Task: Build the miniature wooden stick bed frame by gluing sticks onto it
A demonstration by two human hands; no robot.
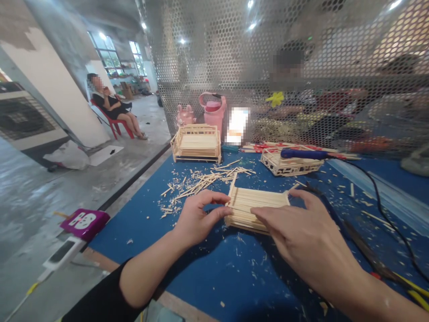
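A small model of pale wooden sticks (259,199) lies on the blue table between my hands, its sticks in close parallel rows with a short post rising at the left. My left hand (199,214) pinches its left end between thumb and index finger, where a thin stick runs along the front edge. Over the right side curves my right hand (301,228). Its index fingertip presses the front sticks and the thumb rests near the right end post, so the model sits between them. The other fingers of the right hand are hidden beneath it.
Loose sticks (209,179) and scraps lie behind my left hand. Farther back stand a finished-looking stick bench (197,143), a pink cup (213,112) and a stick frame (291,163) under a blue-handled corded tool (303,154). Pliers (372,259) lie right. A perforated metal screen (214,58) rises behind.
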